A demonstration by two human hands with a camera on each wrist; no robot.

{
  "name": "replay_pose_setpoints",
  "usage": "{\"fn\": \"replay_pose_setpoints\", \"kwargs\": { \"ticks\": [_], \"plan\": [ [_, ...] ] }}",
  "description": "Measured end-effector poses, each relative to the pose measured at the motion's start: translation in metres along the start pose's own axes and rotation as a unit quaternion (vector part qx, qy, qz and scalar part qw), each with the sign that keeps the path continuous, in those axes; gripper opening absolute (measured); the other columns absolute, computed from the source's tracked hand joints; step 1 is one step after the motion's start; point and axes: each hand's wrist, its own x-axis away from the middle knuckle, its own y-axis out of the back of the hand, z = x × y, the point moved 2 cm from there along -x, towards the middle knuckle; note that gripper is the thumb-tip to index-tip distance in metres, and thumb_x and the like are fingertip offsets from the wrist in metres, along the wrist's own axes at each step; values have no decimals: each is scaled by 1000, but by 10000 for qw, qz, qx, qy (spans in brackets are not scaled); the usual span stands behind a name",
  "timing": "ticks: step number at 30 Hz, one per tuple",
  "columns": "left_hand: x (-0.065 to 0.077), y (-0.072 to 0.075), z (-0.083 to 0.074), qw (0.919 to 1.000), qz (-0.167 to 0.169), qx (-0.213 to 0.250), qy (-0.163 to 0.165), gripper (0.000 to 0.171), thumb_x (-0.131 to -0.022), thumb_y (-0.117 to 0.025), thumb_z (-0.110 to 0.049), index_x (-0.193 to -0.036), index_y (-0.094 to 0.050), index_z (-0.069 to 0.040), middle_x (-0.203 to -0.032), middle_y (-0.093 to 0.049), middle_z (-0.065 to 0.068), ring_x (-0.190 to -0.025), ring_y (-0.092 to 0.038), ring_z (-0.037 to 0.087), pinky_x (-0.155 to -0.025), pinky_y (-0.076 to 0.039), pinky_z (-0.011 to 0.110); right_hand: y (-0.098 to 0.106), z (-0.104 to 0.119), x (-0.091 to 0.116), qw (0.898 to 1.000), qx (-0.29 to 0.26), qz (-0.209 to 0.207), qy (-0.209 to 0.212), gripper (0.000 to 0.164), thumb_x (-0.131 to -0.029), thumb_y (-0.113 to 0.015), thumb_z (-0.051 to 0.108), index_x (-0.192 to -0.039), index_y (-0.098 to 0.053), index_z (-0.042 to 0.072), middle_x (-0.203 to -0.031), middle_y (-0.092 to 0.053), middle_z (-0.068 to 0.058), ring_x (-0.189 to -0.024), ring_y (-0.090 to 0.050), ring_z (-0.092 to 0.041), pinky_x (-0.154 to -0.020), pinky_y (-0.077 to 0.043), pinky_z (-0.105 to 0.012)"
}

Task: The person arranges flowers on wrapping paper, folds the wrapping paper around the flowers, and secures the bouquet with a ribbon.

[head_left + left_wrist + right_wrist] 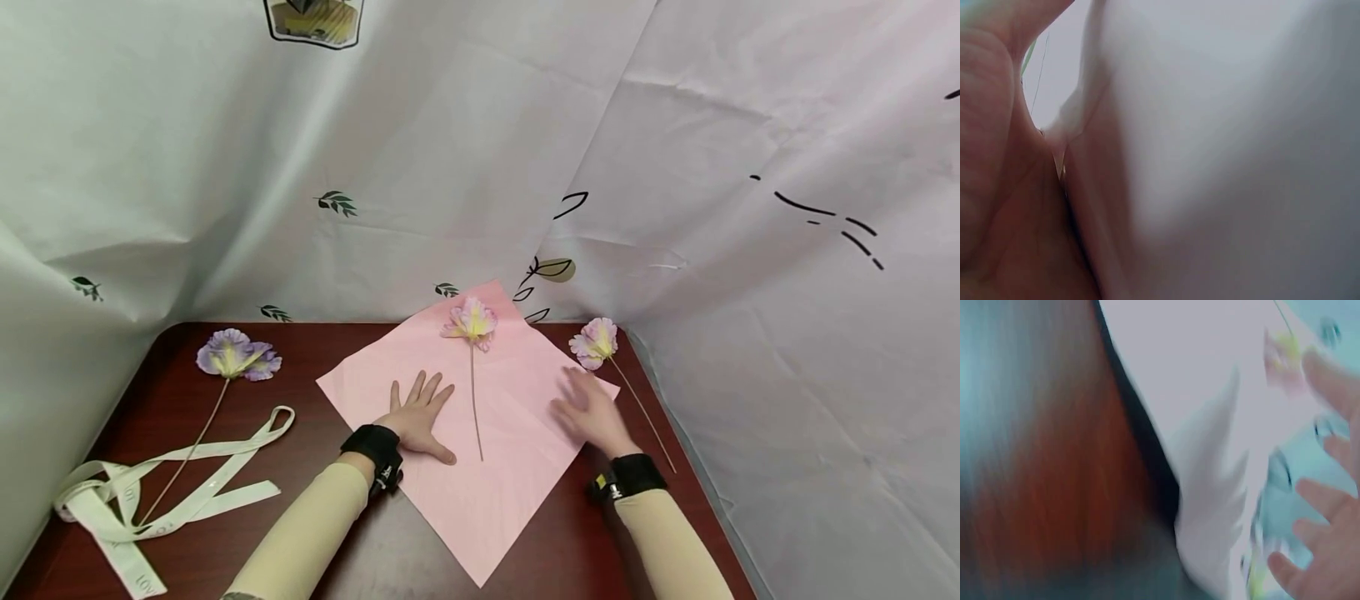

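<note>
A square of pink wrapping paper (517, 500) lies cornerwise on the table, its far corner bent up against the curtain. On it rests a pink and yellow artificial flower (471, 321), its thin stem pointing toward me. My left hand (416, 423) presses flat on the paper left of the stem, fingers spread. In the left wrist view the palm (1004, 206) fills the left side, close to the paper. Over the paper's right corner is my right hand (592, 412), blurred, fingers loosely extended and holding nothing. The right wrist view shows its fingers (1322, 500) apart from the paper.
A second pink flower (596, 342) lies along the table's right side. To the left are a purple flower (234, 357) and a looped white printed ribbon (217, 483) across its stem. Printed curtains (420, 150) hang close behind and beside the dark red table (315, 367).
</note>
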Motion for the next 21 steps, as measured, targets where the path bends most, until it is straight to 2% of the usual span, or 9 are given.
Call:
{"fn": "replay_pose_setpoints", "kwargs": {
  "ticks": [2,4,5,7,10,13,18,21],
  "plan": [
    [-1,-1,1,10000,-7,-1,1,137,-59,-78,-79,-165,-11,-24,-170,9,4,-153,22,30,-107,22,72,20,-23,0,9954,-99,-738,-595,56,-94,-73,28,-145,-56,13,-138,-61,-19,-123,-58,-39,-103,-43,-55],
    [-2,-2,2,10000,-28,7,-13,137,-58,-78,-79,-165,-11,-24,-170,9,5,-153,21,31,-106,21,72,39,-47,3,9849,114,-1337,-1095,47,-96,-69,24,-140,-60,11,-130,-65,-21,-113,-62,-41,-97,-46,-55],
    [-2,-2,2,10000,-31,11,-14,137,-58,-78,-80,-165,-11,-24,-170,9,5,-153,22,31,-106,21,72,47,-58,6,9785,217,-1564,-1330,45,-96,-68,22,-139,-62,9,-128,-66,-23,-112,-62,-42,-96,-47,-55],
    [-2,-2,3,10000,-21,-12,-24,138,-58,-77,-80,-165,-11,-24,-170,9,5,-153,22,32,-106,21,72,60,-79,14,9688,440,-1761,-1686,44,-96,-65,21,-136,-62,3,-131,-62,-26,-121,-56,-46,-101,-42,-58],
    [0,0,1,10000,-15,15,-78,137,-59,-78,-80,-165,-13,-22,-170,7,8,-153,21,35,-106,21,73,68,-103,28,9645,717,-1630,-1949,45,-98,-63,24,-134,-61,-2,-126,-62,-31,-116,-56,-50,-98,-42,-61],
    [4,5,-3,9999,63,51,-104,136,-60,-77,-80,-164,-14,-19,-170,6,11,-153,19,37,-106,20,73,69,-114,40,9662,752,-1257,-2122,47,-100,-60,32,-132,-62,-2,-126,-62,-30,-115,-56,-49,-98,-42,-61],
    [6,10,-6,9998,117,84,-126,133,-62,-79,-77,-164,-17,-18,-170,3,12,-153,16,38,-106,18,75,68,-114,46,9675,603,-1111,-2191,53,-100,-58,50,-127,-69,6,-126,-66,-23,-118,-58,-44,-101,-42,-59],
    [7,11,-8,9998,152,58,-89,134,-62,-80,-76,-164,-16,-18,-170,4,11,-153,17,38,-107,18,74,68,-111,44,9691,679,-1026,-2139,53,-98,-60,53,-124,-71,8,-120,-69,-20,-112,-61,-41,-97,-45,-57]
  ]
}}
